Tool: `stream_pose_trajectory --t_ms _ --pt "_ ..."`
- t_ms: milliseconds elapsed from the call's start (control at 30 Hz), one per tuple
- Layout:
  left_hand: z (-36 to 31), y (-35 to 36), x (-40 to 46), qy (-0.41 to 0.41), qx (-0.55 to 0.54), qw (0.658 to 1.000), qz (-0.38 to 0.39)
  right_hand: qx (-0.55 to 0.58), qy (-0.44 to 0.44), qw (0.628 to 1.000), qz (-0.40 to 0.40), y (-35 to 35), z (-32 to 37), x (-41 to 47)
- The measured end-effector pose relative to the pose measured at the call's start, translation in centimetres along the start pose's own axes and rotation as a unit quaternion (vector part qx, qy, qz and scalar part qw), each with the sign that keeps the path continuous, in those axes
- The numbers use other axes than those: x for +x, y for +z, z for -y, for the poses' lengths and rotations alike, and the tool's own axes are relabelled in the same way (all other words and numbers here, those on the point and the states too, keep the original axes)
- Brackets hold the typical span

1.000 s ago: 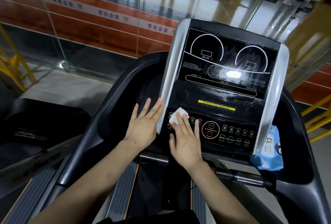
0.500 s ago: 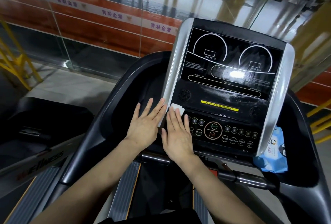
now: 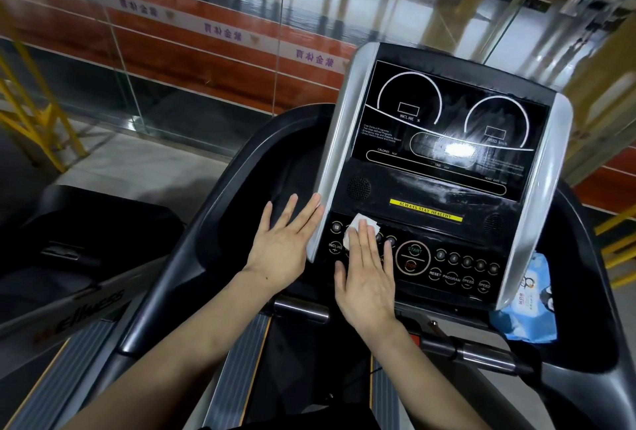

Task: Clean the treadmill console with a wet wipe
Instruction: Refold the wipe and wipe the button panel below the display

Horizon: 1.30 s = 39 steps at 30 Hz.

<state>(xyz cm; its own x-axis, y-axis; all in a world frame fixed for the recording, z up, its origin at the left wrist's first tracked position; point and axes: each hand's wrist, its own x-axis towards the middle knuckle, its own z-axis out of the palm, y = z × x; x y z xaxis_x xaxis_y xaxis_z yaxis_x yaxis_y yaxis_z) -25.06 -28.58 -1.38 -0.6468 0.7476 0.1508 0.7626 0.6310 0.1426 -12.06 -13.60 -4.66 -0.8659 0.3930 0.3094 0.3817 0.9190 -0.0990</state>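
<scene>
The treadmill console point(image 3: 444, 168) is a black panel with silver side rails, two round dials on top and a button row at the bottom. My right hand point(image 3: 368, 271) lies flat, fingers straight, pressing a white wet wipe point(image 3: 358, 225) onto the left buttons beside the START/STOP ring. Only the wipe's upper edge shows past my fingertips. My left hand point(image 3: 284, 244) rests open on the dark tray, its fingertips touching the console's left silver rail. Wet streaks show on the panel under the display.
A blue pack of wet wipes point(image 3: 528, 302) sits in the right tray behind the console's silver rail. A metal handlebar point(image 3: 481, 355) runs below the console. A glass wall point(image 3: 206, 51) stands ahead, and another treadmill point(image 3: 69, 257) is at the left.
My right hand slid the wipe left to the console's edge, then back right and slightly up over the left buttons. My left hand has stayed against the silver rail.
</scene>
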Motion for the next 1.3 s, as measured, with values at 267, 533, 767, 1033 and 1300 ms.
stream_pose_trajectory --t_ms 267,533,767,1033,1300 --pt "0.0 0.3 0.0 0.005 0.004 1.000 0.003 -0.001 -0.039 0.999 0.034 0.4 1.4 1.5" --pt "-1.1 0.5 -0.1 -0.006 -0.009 1.000 -0.021 -0.056 -0.052 0.997 0.032 -0.6 -1.5 0.8" --pt "-1.6 1.1 -0.1 -0.012 -0.032 0.999 -0.040 -0.034 0.047 0.998 0.024 -1.6 -5.1 -0.6" --pt "-3.7 0.5 -0.2 -0.018 -0.056 0.996 -0.061 -0.004 -0.038 0.999 0.025 -0.5 -0.8 1.1" --pt "-7.7 1.5 1.0 0.028 -0.046 0.996 -0.074 -0.035 -0.006 0.999 0.028 -1.6 -7.9 -0.8"
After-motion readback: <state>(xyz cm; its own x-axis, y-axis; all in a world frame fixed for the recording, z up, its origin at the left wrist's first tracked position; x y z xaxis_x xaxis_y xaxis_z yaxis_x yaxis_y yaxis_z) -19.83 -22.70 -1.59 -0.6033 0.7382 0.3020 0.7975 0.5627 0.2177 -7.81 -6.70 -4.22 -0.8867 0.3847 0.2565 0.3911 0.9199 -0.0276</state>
